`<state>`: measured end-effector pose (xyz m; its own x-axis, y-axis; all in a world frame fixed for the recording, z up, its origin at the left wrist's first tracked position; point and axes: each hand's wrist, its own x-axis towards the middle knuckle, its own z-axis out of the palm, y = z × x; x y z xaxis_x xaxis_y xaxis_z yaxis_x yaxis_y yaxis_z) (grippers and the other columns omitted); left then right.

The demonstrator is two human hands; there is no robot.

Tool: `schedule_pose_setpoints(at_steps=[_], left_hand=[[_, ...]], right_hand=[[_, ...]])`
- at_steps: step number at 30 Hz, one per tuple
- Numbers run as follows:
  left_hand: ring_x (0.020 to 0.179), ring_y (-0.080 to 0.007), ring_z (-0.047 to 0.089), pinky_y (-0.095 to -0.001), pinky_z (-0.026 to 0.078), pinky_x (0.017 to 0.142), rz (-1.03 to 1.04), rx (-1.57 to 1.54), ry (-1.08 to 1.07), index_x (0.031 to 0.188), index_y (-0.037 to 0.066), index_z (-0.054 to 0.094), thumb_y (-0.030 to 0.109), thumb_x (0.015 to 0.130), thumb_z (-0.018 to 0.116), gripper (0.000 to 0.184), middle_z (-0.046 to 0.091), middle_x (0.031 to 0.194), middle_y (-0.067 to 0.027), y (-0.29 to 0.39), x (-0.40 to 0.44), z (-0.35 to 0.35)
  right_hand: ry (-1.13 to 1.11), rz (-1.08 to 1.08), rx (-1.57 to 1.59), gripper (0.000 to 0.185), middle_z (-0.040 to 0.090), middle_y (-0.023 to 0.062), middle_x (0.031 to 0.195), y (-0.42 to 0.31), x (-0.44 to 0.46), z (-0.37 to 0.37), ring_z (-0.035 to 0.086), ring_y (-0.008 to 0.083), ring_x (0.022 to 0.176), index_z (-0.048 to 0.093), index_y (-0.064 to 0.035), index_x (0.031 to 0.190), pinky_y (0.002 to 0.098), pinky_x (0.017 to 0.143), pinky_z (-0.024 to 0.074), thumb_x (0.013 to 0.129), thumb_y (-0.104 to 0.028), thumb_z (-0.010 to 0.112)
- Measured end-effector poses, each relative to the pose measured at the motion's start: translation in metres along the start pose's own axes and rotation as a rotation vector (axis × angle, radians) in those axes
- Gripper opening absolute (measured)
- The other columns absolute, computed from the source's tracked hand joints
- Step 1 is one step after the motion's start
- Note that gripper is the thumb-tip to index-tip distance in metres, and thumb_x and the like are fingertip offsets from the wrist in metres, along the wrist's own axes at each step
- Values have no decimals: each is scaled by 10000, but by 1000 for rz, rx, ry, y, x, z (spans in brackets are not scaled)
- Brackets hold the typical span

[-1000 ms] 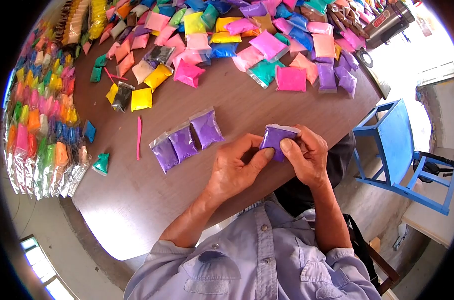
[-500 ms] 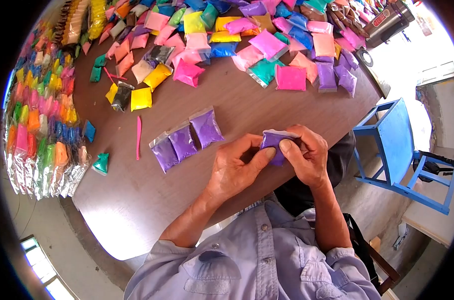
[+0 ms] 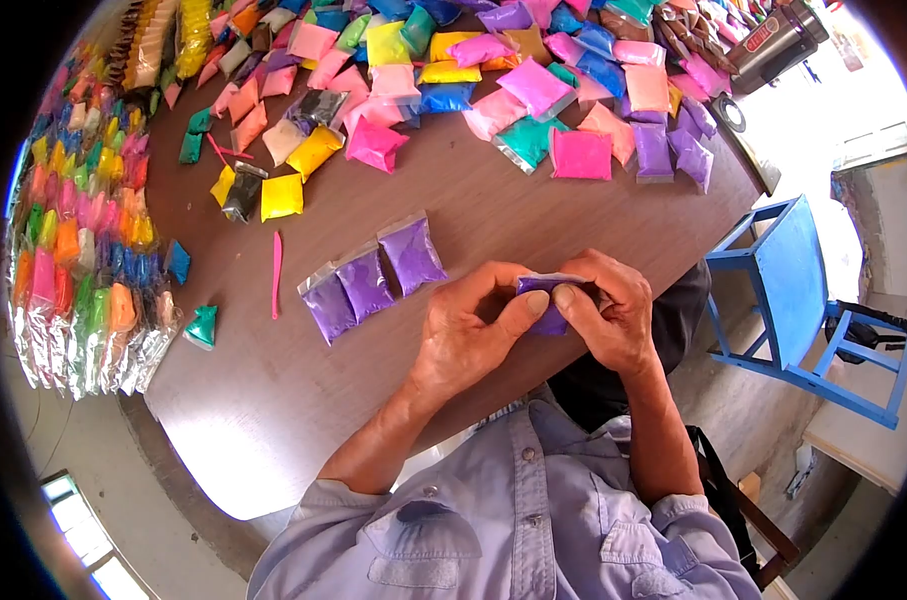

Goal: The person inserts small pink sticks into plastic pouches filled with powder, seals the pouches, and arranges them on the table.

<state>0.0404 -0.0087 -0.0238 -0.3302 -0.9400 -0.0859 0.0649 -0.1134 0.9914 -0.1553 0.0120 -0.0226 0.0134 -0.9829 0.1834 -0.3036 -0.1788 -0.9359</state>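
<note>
Packet (image 3: 550,322), purple — between both hands (image 3: 463,335) — three similar packets (image 3: 365,282) nearby

**Packets crowd the far side of your brown tabletop (image 3: 493,225)**

Your tabletop has a dark, wood-toned surface, with glare whitening its near left part. Closest to you, three purple packets (image 3: 364,283) with clear margins lie in a slanting row. To their left you have a slim pink tool (image 3: 277,276), then a green packet (image 3: 202,327) and a blue packet (image 3: 178,262). Bundles of multicoloured packets (image 3: 68,240) line your left side. Across the far side, you face a loose heap of pink, yellow, blue, green and purple packets (image 3: 535,88). Before its left part lie a black packet (image 3: 243,194) and, just beside it, a square yellow packet (image 3: 282,198).
</note>
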Motion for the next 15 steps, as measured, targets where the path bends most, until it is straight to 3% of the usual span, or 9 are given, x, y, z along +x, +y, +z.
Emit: schedule_pose_setpoints(at_steps=[9, 13, 15], left_hand=[[825, -52, 580, -243, 485, 735, 107, 222, 4, 1029, 13, 722, 169, 1026, 746, 158, 690, 873, 27, -6, 1, -9], [819, -47, 581, -236, 482, 724, 108, 222, -6, 1033, 8, 721, 140, 1020, 747, 136, 693, 879, 27, -6, 1, -5], [772, -50, 604, -258, 513, 678, 51, 40, 26, 1035, 8, 732, 136, 1010, 753, 132, 714, 836, -8, -4, 1, 2]], right_hand=[[-33, -22, -27, 59, 604, 82, 767, -3, 1, 1, 592, 205, 655, 712, -7, 933, 336, 594, 441, 881, -29, 727], [1, -7, -42, 44, 608, 83, 771, 1, 0, 2, 591, 203, 656, 700, -3, 923, 335, 596, 444, 896, -33, 717], [7, -3, -35, 44, 611, 83, 774, 2, 0, 2, 591, 202, 657, 697, -3, 920, 335, 597, 446, 901, -38, 715]])
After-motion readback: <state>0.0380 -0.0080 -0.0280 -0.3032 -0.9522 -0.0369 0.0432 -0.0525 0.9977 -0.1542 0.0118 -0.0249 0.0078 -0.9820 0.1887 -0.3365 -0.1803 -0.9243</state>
